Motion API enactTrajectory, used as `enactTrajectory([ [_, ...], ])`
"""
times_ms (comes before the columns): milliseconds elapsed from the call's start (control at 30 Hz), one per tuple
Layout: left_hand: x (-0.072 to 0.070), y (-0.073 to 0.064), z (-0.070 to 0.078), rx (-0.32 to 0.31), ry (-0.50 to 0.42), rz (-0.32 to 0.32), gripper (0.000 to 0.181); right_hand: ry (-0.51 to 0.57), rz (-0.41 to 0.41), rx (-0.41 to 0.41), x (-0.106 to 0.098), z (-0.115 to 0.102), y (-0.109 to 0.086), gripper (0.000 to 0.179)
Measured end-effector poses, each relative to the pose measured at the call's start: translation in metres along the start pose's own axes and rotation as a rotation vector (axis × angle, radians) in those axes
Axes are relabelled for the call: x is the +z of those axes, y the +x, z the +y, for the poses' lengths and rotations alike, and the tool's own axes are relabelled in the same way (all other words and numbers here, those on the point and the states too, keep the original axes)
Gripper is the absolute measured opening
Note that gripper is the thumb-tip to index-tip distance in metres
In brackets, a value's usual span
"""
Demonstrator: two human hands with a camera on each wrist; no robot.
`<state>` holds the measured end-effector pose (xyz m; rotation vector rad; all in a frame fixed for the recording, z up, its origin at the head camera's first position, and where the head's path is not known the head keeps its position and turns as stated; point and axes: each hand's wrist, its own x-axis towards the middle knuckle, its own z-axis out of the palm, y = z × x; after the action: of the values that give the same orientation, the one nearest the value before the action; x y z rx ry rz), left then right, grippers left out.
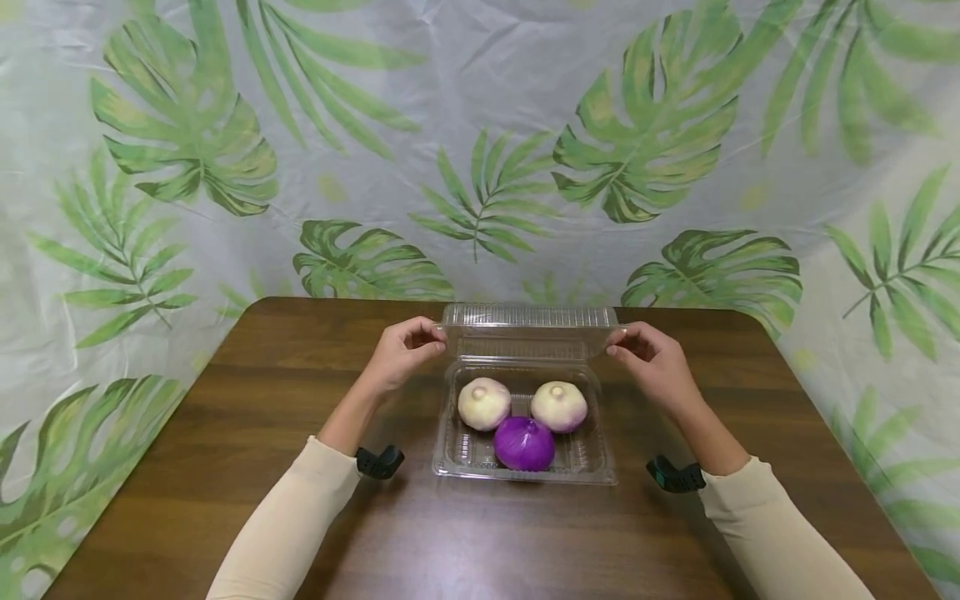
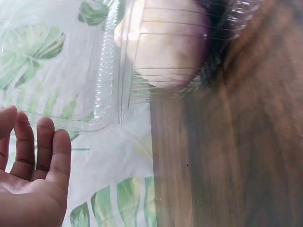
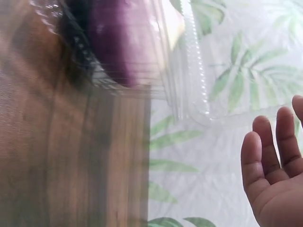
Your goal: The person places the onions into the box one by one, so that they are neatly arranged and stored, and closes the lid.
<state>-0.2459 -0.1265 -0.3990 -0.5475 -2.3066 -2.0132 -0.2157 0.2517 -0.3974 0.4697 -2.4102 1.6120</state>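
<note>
A clear plastic clamshell container (image 1: 442,454) sits on the table with its hinged lid (image 1: 530,340) raised at the back. Inside are two whitish, purple-tinged turnips, the left turnip (image 1: 484,404) and the right turnip (image 1: 559,407). In front of them lies a round, vivid purple vegetable (image 1: 524,443); whether turnip or onion I cannot tell. My left hand (image 1: 403,350) pinches the lid's left edge between thumb and fingers. At the opposite edge, my right hand (image 1: 654,364) pinches the lid likewise. Both wrist views show the lid's edge at the fingertips.
The brown wooden table (image 1: 247,400) ends just behind the container. Beyond it hangs a white curtain (image 1: 480,100) printed with green leaves. Dark bands, the left band (image 1: 380,462) and the right band (image 1: 675,475), are on the wrists.
</note>
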Motion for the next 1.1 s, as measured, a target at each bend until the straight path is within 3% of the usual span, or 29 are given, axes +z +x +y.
enactTrajectory([
  [200,0.001,-0.014,-0.002,0.027,-0.037,-0.051,0.01,-0.087,-0.01,0.049,0.0,-0.001,-0.012,0.019],
  [333,0.0,-0.024,-0.006,0.075,-0.02,-0.086,0.008,-0.148,-0.033,0.014,0.0,0.002,-0.019,0.017],
  [600,0.0,-0.039,-0.004,0.168,0.167,-0.165,0.009,-0.288,-0.006,-0.23,0.0,0.009,-0.034,0.022],
  [800,0.0,-0.053,-0.005,0.168,0.286,-0.197,0.024,-0.357,-0.036,-0.245,0.002,0.017,-0.044,0.025],
  [1100,-0.003,-0.07,-0.005,0.197,0.42,-0.312,0.045,-0.372,-0.064,-0.262,0.003,0.019,-0.056,0.034],
])
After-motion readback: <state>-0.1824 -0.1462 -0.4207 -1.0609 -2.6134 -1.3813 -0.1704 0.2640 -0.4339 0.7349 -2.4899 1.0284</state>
